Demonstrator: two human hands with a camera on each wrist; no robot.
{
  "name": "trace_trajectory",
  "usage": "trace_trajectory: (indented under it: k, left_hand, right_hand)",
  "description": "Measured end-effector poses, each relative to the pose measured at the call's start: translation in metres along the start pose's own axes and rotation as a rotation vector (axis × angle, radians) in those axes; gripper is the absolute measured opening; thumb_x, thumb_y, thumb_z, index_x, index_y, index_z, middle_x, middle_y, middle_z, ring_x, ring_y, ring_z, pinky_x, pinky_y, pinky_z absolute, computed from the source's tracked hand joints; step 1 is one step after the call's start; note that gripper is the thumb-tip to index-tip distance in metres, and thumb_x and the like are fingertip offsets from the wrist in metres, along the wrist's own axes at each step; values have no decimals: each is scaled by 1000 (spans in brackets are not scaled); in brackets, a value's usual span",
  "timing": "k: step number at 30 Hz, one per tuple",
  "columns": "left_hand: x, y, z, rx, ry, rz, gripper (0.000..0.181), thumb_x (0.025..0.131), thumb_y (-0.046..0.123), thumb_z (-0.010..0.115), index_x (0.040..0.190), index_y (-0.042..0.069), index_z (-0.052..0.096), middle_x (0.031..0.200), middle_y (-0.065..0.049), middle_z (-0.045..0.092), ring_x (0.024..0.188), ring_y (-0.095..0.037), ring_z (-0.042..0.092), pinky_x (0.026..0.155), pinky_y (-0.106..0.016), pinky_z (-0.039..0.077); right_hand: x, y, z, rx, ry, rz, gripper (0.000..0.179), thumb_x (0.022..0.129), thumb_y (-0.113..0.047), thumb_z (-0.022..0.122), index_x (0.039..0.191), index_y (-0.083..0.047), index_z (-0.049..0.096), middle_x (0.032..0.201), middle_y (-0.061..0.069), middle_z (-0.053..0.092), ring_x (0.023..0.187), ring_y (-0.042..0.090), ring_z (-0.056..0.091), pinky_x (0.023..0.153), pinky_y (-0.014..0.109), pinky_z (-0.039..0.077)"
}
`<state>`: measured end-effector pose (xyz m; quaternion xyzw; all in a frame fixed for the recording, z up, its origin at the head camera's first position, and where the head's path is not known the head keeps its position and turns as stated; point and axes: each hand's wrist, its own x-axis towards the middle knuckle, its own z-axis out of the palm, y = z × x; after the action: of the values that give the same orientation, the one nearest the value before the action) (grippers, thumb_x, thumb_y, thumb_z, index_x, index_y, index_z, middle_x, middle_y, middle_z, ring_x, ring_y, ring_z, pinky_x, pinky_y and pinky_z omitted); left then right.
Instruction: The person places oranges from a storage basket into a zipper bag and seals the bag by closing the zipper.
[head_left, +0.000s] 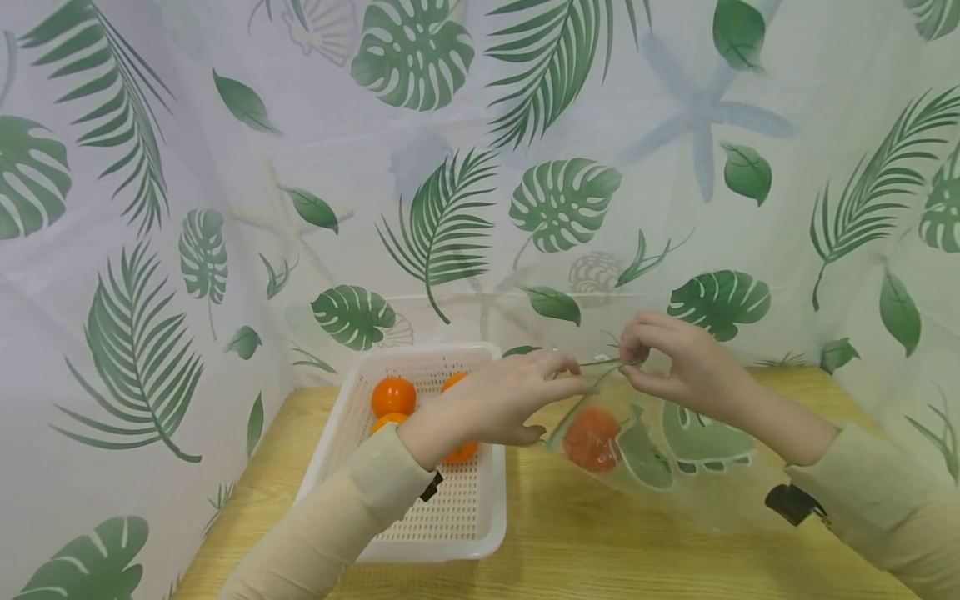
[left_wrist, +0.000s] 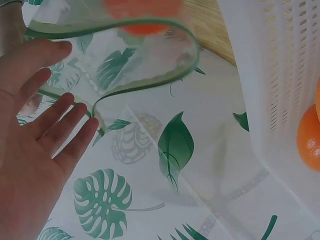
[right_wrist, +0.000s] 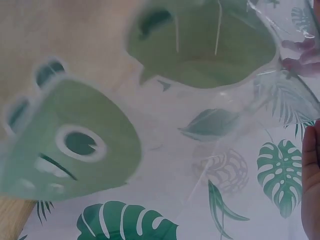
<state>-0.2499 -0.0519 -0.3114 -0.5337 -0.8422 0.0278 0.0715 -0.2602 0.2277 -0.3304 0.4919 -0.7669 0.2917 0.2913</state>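
Note:
A clear bag with green cartoon prints [head_left: 705, 437] and a green-edged mouth hangs between the hands above the table. Inside it, a reddish-orange round fruit [head_left: 591, 439] shows through the plastic. My right hand [head_left: 675, 360] pinches the top edge of the bag between thumb and fingertips. At the mouth's other side is my left hand [head_left: 513, 398], its fingers spread and loosely bent. In the left wrist view, the thumb and fingertips [left_wrist: 89, 122] of that hand lie right at the green rim [left_wrist: 150, 82], which gapes in a loop. The right wrist view mostly shows the bag's printed side [right_wrist: 95, 145].
A white perforated plastic basket [head_left: 491, 533] stands left of the bag, partly under the left forearm, with several orange round fruits [head_left: 393, 396] in it. Beneath everything is a wooden table [head_left: 555, 550]. A leaf-patterned white sheet [head_left: 465, 125] rises behind and on both sides.

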Motion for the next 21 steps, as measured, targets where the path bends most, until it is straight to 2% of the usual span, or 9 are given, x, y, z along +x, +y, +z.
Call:
trace_trajectory:
  k: [3, 6, 8, 12, 17, 19, 21]
  left_hand:
    - [0, -1, 0, 10, -7, 0, 80, 85, 23, 89, 155, 22, 51, 148, -3, 54, 126, -19, 60, 103, -31, 55]
    - [1, -2, 0, 18, -13, -2, 81, 85, 24, 89, 156, 23, 50, 151, -2, 54, 128, -19, 61, 103, -32, 56]
    - [0, -2, 2, 15, -14, -6, 81, 85, 24, 89, 156, 24, 50, 152, -2, 54, 128, -20, 61, 102, -33, 57]
    - [-2, -3, 4, 10, -8, -8, 85, 84, 24, 89, 158, 27, 47, 150, -2, 55, 124, -19, 62, 101, -33, 57]
    - [-8, -6, 6, 18, 2, -25, 84, 84, 23, 89, 157, 29, 48, 143, 1, 56, 110, -16, 63, 89, -29, 57]
    - [-10, -7, 7, 26, -2, -32, 81, 83, 24, 89, 155, 28, 51, 141, 1, 56, 106, -16, 63, 87, -29, 57]
    - [-12, -8, 8, 31, -7, -33, 79, 83, 23, 89, 153, 26, 53, 139, 1, 57, 108, -16, 62, 89, -29, 57]
  right_hand:
    - [0, 1, 0, 11, 8, -18, 14, 100, -18, 67, 89, -12, 64, 89, 0, 63, 82, 6, 58, 79, 8, 49]
    - [1, 2, 1, 19, 30, -31, 27, 106, -32, 59, 88, -12, 64, 89, 0, 64, 82, 6, 58, 79, 9, 48]
    - [1, 3, 1, 21, 48, -38, 31, 107, -35, 57, 88, -12, 65, 89, 0, 64, 81, 6, 58, 79, 9, 48]
    - [2, 4, 0, 25, 63, -45, 30, 106, -34, 59, 88, -11, 65, 89, 2, 64, 81, 7, 58, 79, 9, 48]
    - [2, 4, -1, 18, 52, -37, 25, 105, -30, 61, 88, -12, 66, 89, 2, 64, 81, 7, 59, 79, 9, 48]
    - [2, 4, -2, 8, 47, -30, 16, 101, -23, 67, 88, -13, 66, 90, 0, 64, 81, 7, 59, 79, 9, 48]
    - [2, 3, -3, -2, 43, -21, 10, 93, -11, 74, 88, -14, 66, 90, -2, 64, 81, 7, 59, 79, 9, 48]
